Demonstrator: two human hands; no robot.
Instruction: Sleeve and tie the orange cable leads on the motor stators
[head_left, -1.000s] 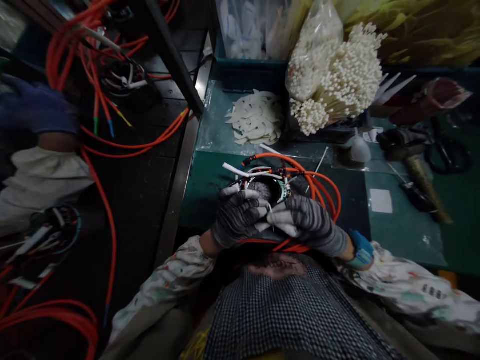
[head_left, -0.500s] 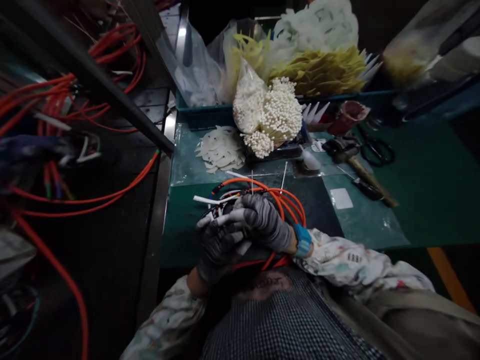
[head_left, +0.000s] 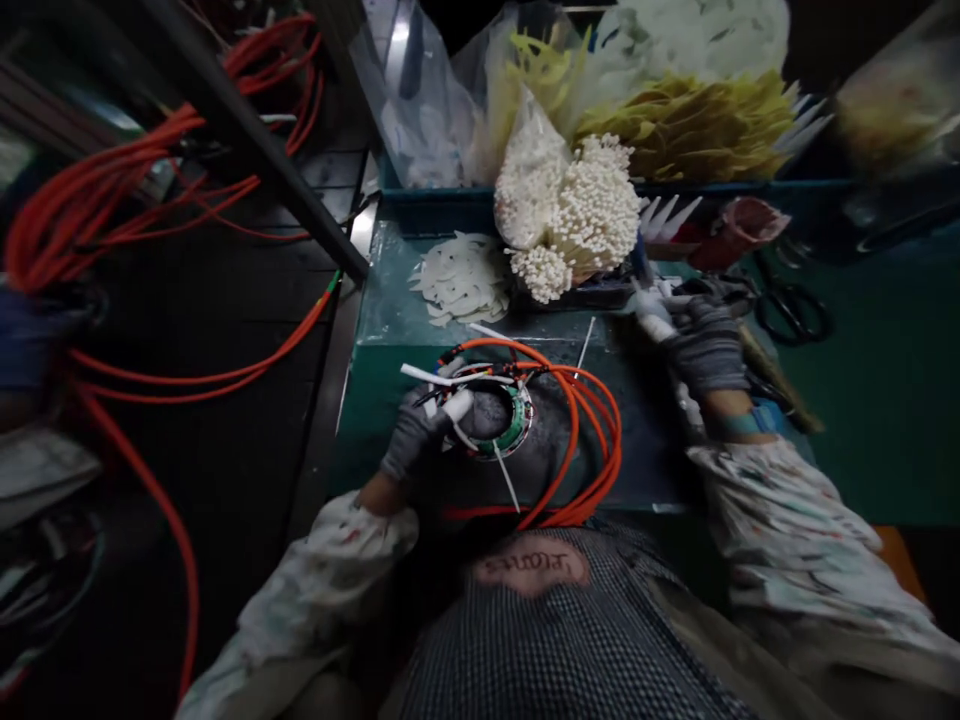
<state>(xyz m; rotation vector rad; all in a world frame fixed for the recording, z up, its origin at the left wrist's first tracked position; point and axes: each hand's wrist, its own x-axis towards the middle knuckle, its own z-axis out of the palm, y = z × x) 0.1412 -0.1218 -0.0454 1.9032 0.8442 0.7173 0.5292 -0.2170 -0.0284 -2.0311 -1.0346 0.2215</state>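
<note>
Left hand, gloved, fingers closed on the left rim of the wound ring; ring lies flat on the green mat, close in front of the person's chest; orange cables loop from the ring to its right side. Right hand, gloved, is well apart to the right, fingers curled at a small white object; blurred, so cannot tell whether it is gripped. Bundle of white cable ties beyond the ring; scissors just right of the right hand.

The only lettering stands on a pinkish patch on the checked garment, upside down. It is perhaps one short word, too blurred to read.
</note>
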